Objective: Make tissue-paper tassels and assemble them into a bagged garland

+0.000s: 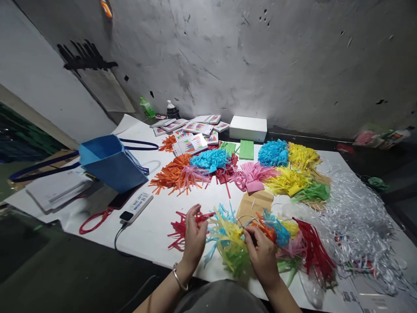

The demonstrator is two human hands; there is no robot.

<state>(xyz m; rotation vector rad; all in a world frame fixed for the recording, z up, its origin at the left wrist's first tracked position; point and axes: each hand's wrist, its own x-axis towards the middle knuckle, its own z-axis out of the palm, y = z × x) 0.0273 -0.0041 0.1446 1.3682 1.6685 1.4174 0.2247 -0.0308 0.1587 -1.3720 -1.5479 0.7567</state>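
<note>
Right hand pinches the yellow tassel at its edge; left of that grip, the left hand stands thumb parted, beside a red tassel. Brown paper lies just beyond.

To the left of the left hand, a white device is laid on the desk, with a black cable joined to its near end. Farther left, a red cord is looped. Beyond these, a blue bag is tilted, and past it a white packet is set. Well ahead of the hand, a green bottle and a white-capped bottle are seen near the grey wall; ahead and rightward, a white box is placed.
</note>
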